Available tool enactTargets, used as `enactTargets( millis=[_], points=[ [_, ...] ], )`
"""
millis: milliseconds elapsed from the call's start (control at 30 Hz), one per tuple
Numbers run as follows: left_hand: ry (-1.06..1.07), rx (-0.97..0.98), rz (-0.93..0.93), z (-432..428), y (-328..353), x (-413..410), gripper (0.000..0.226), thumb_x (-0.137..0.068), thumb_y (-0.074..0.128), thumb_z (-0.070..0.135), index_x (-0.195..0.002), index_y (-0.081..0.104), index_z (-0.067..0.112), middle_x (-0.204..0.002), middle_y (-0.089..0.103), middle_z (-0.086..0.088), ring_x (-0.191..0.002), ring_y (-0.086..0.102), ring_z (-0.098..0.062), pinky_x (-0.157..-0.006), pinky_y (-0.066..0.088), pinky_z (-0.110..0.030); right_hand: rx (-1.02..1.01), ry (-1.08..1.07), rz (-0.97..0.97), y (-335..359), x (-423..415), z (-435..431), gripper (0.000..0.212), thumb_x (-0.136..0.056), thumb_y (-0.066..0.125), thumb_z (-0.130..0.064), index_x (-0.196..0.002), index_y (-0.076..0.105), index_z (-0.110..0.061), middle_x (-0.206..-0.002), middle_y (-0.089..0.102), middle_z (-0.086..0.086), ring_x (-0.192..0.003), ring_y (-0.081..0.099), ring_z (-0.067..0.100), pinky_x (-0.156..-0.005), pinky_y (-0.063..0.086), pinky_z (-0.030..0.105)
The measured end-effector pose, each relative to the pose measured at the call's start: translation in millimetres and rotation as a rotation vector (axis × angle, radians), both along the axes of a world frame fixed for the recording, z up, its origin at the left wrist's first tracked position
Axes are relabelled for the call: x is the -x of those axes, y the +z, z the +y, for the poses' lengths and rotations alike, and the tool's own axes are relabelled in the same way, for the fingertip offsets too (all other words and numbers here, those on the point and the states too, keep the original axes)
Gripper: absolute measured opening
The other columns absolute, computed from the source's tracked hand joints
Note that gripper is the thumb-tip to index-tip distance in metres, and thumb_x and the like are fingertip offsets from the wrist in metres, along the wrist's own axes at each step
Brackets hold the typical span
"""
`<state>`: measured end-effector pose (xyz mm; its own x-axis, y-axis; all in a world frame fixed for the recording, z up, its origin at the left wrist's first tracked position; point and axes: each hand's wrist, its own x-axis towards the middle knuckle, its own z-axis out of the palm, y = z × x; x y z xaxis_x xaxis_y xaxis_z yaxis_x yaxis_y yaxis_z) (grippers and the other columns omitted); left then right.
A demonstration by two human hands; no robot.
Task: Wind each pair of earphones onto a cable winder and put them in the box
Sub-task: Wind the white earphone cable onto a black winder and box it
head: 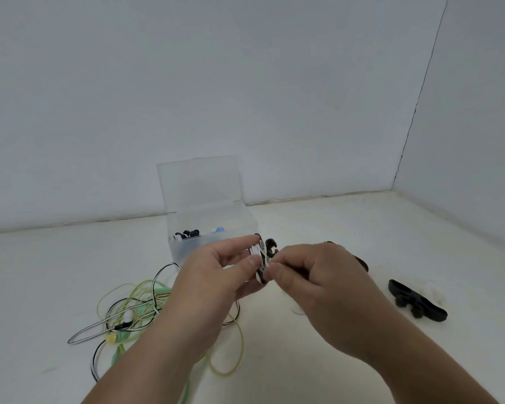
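Bare left forearm [146, 360], bare right forearm [420, 368].

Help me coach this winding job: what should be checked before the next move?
1. Grip by left hand and right hand, both pinching the cable winder: ok.
2. The box has its lid open: ok.
3. The striped cable fully wound: not ok, loops lie on the table.
4. Free space in box: cannot tell.
5. A spare winder ready for the green earphones: ok.
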<state>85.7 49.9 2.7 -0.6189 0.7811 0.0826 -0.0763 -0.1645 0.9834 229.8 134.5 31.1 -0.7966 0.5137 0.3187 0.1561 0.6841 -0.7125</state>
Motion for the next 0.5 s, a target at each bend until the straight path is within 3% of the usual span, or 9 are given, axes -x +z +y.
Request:
enactTargets(
  millis=[67, 233, 400, 500],
  points=[
    [-0.011, -0.035, -0.066, -0.4, 2.4, -0.2, 0.025, -0.092, 0.059, -0.004, -0.109, 0.072, 0.009, -0.072, 0.068, -0.003, -0.065, 0.068, -0.014, -0.069, 0.061, -0.028, -0.004, 0.003, -0.062, -0.9, 0.4, 0.7, 0.026, -0.097, 0.056, -0.030, -0.076, 0.067, -0.019, -0.047, 0.041, -0.009, -0.046, 0.035, 0.008, -0.048, 0.032, 0.021],
    [-0.118, -0.135, -0.214, -5.1, 10.8, 1.0, 0.030, -0.092, 0.052, -0.007, -0.117, 0.067, 0.000, -0.095, 0.074, -0.022, -0.080, 0.071, -0.029, -0.071, 0.061, -0.030, 0.145, -0.104, -0.216, -3.1, -0.1, 11.6, 0.028, -0.096, 0.055, -0.033, -0.073, 0.070, -0.026, -0.059, 0.050, -0.003, -0.054, 0.044, 0.012, -0.052, 0.036, 0.024],
    [-0.246, -0.073, -0.031, -9.8, 10.4, 0.2, 0.033, -0.090, 0.054, -0.012, -0.109, 0.072, 0.009, -0.092, 0.076, -0.016, -0.082, 0.073, -0.030, -0.071, 0.060, -0.030, 0.404, -0.253, -0.098, -3.5, -3.8, 22.9, 0.039, -0.090, 0.068, -0.031, -0.055, 0.062, -0.016, -0.054, 0.047, -0.001, -0.046, 0.035, 0.014, -0.048, 0.032, 0.024],
    [-0.350, 0.018, 0.174, -12.2, 7.7, 3.2, 0.037, -0.081, 0.060, 0.002, -0.109, 0.077, 0.019, -0.088, 0.077, -0.009, -0.082, 0.072, -0.027, -0.073, 0.054, -0.024, 0.587, -0.261, 0.007, -2.0, -5.4, 26.8, 0.042, -0.090, 0.069, -0.023, -0.051, 0.057, -0.017, -0.046, 0.043, -0.007, -0.039, 0.033, 0.012, -0.047, 0.033, 0.026]
  ],
)
